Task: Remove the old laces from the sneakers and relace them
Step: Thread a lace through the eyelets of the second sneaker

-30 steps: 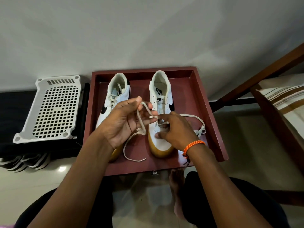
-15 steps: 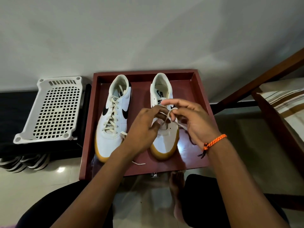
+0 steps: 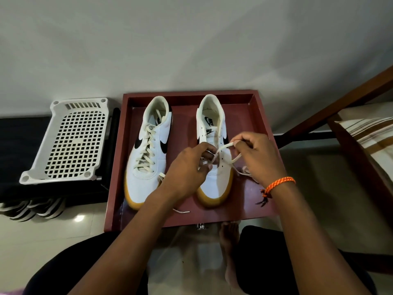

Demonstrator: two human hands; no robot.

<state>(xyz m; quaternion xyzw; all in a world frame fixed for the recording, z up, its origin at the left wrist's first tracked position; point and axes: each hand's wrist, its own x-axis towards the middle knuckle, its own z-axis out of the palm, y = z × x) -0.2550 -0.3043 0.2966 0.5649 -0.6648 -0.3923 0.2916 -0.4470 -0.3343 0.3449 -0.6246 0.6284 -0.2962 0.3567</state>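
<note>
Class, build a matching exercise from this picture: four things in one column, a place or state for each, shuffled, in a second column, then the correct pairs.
1. left sneaker
2. right sneaker
3. orange bracelet
4. white basket

A. on the right wrist
B. fully laced
C. beside the tray, upside down
D. lace being threaded

Pairs: 1-B, 2-D, 3-A, 4-C

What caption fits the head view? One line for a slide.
Both hands thread a cream lace into the right sneaker on a red tray.

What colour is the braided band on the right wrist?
Orange, with a dark tassel hanging off it: the braided wristband, clearest in the head view.
</note>
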